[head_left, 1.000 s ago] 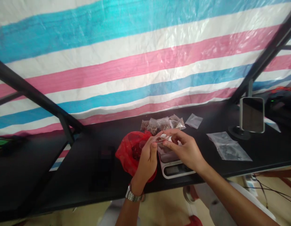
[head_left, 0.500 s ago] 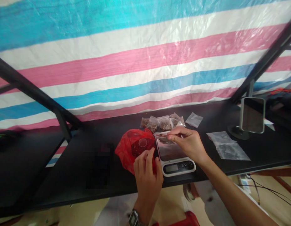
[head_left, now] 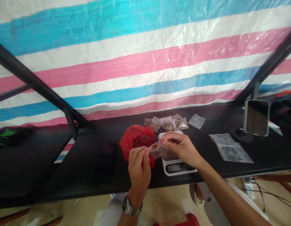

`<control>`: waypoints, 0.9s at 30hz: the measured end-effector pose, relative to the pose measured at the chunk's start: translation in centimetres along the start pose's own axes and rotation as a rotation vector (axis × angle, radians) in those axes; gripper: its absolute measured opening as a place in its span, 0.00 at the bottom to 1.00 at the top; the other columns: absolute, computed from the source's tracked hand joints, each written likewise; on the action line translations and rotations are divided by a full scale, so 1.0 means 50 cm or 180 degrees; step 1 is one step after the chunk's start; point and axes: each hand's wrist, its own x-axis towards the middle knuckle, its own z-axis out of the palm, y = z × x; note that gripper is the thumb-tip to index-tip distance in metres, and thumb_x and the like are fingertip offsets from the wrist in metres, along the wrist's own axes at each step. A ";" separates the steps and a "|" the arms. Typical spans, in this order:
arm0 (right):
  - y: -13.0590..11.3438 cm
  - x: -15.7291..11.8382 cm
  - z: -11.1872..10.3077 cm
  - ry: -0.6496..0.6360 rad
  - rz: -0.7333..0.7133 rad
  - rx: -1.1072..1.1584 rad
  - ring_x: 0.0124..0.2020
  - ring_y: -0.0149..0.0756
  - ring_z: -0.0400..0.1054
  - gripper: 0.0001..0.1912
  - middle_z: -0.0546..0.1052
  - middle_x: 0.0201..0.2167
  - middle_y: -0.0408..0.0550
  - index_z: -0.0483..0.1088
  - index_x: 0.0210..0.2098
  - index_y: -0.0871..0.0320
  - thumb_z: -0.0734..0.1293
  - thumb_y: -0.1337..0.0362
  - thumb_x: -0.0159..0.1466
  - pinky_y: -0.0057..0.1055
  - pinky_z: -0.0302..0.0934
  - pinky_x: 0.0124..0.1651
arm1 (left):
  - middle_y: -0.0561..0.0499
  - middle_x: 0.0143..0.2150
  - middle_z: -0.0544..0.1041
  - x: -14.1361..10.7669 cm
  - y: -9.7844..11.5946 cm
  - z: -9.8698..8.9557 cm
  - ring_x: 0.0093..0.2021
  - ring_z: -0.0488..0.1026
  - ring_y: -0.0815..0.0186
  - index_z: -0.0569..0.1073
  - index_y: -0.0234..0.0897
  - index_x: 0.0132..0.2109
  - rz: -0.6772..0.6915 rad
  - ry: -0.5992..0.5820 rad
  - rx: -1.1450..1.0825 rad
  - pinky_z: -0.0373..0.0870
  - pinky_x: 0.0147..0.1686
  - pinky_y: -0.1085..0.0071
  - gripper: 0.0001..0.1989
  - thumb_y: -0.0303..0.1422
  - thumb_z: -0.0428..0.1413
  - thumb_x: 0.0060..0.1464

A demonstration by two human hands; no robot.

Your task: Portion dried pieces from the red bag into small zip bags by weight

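Note:
Between my two hands is a small clear plastic bag (head_left: 155, 152) with something brownish inside. My left hand (head_left: 139, 168) pinches its left edge, and my right hand (head_left: 180, 147) pinches the opposite edge. The bag hangs above the gap between a red plastic bag (head_left: 132, 138) and a white kitchen scale (head_left: 170, 171). Inside the open red bag sits a clear round cup (head_left: 144, 138) among dark contents. My right hand covers much of the scale's metal plate.
Several filled small bags (head_left: 167, 123) lie in a row behind the scale. A flat clear bag (head_left: 197, 121) is to their right, with more clear bags (head_left: 230, 147) farther right. A phone-like device on a stand (head_left: 256, 117) stands near black frame bars (head_left: 277, 62). Striped sheeting hangs behind the table.
My right hand has brought the small bag off the scale toward the left. My left hand, formerly spread beside the red bag, now grips the small bag's other edge.

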 end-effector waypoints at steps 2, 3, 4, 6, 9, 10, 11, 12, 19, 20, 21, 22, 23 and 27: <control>0.002 -0.001 0.006 0.0134 -0.0133 -0.0106 0.39 0.39 0.76 0.08 0.85 0.39 0.48 0.86 0.38 0.51 0.77 0.55 0.64 0.34 0.67 0.40 | 0.49 0.42 0.83 -0.001 0.010 0.008 0.45 0.78 0.64 0.79 0.39 0.48 -0.0037 0.0038 -0.0080 0.74 0.50 0.67 0.10 0.25 0.53 0.72; 0.003 -0.003 0.009 0.0202 -0.0165 -0.0138 0.38 0.39 0.76 0.07 0.85 0.40 0.48 0.86 0.38 0.50 0.77 0.56 0.64 0.34 0.66 0.39 | 0.49 0.42 0.83 -0.001 0.013 0.012 0.45 0.79 0.64 0.80 0.39 0.48 -0.0068 0.0055 -0.0097 0.75 0.50 0.66 0.10 0.26 0.54 0.71; 0.004 -0.004 0.012 0.0282 -0.0186 -0.0171 0.36 0.38 0.75 0.06 0.85 0.39 0.48 0.86 0.37 0.50 0.77 0.57 0.63 0.33 0.65 0.37 | 0.49 0.43 0.84 -0.001 0.013 0.016 0.45 0.79 0.63 0.81 0.39 0.48 -0.0122 0.0054 -0.0127 0.75 0.50 0.66 0.09 0.26 0.55 0.71; 0.004 -0.009 0.019 0.0454 -0.0218 -0.0242 0.32 0.35 0.71 0.06 0.85 0.36 0.46 0.86 0.38 0.49 0.78 0.57 0.62 0.33 0.63 0.34 | 0.48 0.44 0.84 -0.001 0.013 0.023 0.46 0.80 0.63 0.81 0.39 0.49 -0.0291 0.0043 -0.0240 0.76 0.50 0.67 0.09 0.28 0.56 0.71; 0.002 -0.017 0.025 0.0713 -0.0211 -0.0186 0.27 0.33 0.66 0.10 0.83 0.31 0.45 0.85 0.39 0.51 0.80 0.55 0.59 0.32 0.61 0.31 | 0.48 0.45 0.85 -0.004 0.016 0.026 0.46 0.82 0.64 0.82 0.39 0.50 -0.0739 0.0078 -0.0514 0.78 0.50 0.68 0.09 0.32 0.56 0.71; 0.001 -0.018 0.025 0.0790 -0.0180 -0.0097 0.26 0.33 0.66 0.11 0.83 0.30 0.45 0.84 0.38 0.52 0.80 0.54 0.59 0.32 0.62 0.31 | 0.48 0.45 0.85 -0.004 0.020 0.025 0.46 0.82 0.64 0.81 0.39 0.52 -0.0929 0.0088 -0.0621 0.78 0.49 0.68 0.10 0.33 0.56 0.71; -0.001 -0.019 0.024 0.0851 -0.0137 0.0006 0.26 0.33 0.67 0.13 0.82 0.29 0.45 0.83 0.38 0.52 0.80 0.52 0.58 0.31 0.62 0.30 | 0.48 0.45 0.85 -0.003 0.024 0.024 0.45 0.83 0.64 0.81 0.39 0.53 -0.1116 0.0080 -0.0737 0.78 0.48 0.69 0.10 0.35 0.57 0.71; -0.003 -0.019 0.023 0.0882 -0.0097 0.0092 0.26 0.33 0.68 0.15 0.82 0.28 0.45 0.82 0.37 0.53 0.81 0.50 0.58 0.31 0.63 0.30 | 0.48 0.44 0.85 0.000 0.028 0.023 0.44 0.83 0.64 0.81 0.39 0.52 -0.1282 0.0056 -0.0858 0.79 0.47 0.69 0.11 0.37 0.58 0.70; -0.016 -0.013 0.004 0.1087 -0.0142 0.0087 0.24 0.32 0.64 0.19 0.79 0.27 0.44 0.79 0.31 0.55 0.81 0.46 0.56 0.30 0.60 0.27 | 0.47 0.42 0.84 0.059 0.044 0.067 0.42 0.82 0.63 0.80 0.39 0.45 -0.1635 -0.0156 -0.1655 0.78 0.44 0.69 0.14 0.45 0.62 0.65; -0.016 -0.012 0.000 0.1166 -0.0091 0.0121 0.24 0.32 0.63 0.19 0.77 0.25 0.44 0.79 0.31 0.55 0.80 0.46 0.56 0.30 0.59 0.26 | 0.46 0.45 0.85 0.069 0.042 0.079 0.45 0.83 0.61 0.79 0.39 0.47 -0.1733 -0.0221 -0.1805 0.79 0.45 0.68 0.16 0.47 0.62 0.64; -0.016 -0.011 -0.005 0.1200 -0.0043 0.0148 0.24 0.32 0.63 0.20 0.76 0.25 0.43 0.78 0.31 0.54 0.81 0.46 0.56 0.30 0.58 0.25 | 0.44 0.47 0.85 0.077 0.041 0.091 0.46 0.83 0.60 0.79 0.38 0.50 -0.1829 -0.0334 -0.1935 0.79 0.46 0.67 0.18 0.48 0.63 0.63; -0.015 -0.010 -0.010 0.1197 -0.0002 0.0163 0.24 0.32 0.63 0.20 0.75 0.24 0.43 0.77 0.31 0.54 0.81 0.46 0.55 0.30 0.58 0.26 | 0.43 0.49 0.85 0.083 0.039 0.101 0.47 0.83 0.60 0.79 0.38 0.52 -0.1908 -0.0451 -0.2043 0.79 0.46 0.66 0.20 0.48 0.63 0.63; -0.014 -0.009 -0.015 0.1163 0.0032 0.0165 0.24 0.32 0.62 0.20 0.74 0.24 0.42 0.77 0.31 0.54 0.81 0.46 0.55 0.30 0.57 0.26 | 0.43 0.48 0.85 0.087 0.037 0.109 0.47 0.83 0.60 0.79 0.38 0.52 -0.1981 -0.0550 -0.2119 0.79 0.46 0.66 0.20 0.49 0.63 0.62; -0.006 -0.004 -0.028 0.1149 0.0043 -0.0060 0.23 0.32 0.58 0.16 0.71 0.23 0.40 0.77 0.35 0.54 0.77 0.48 0.61 0.31 0.55 0.26 | 0.47 0.37 0.84 0.079 0.031 0.119 0.38 0.80 0.63 0.81 0.36 0.42 -0.2242 -0.0490 -0.2098 0.77 0.40 0.70 0.18 0.48 0.63 0.61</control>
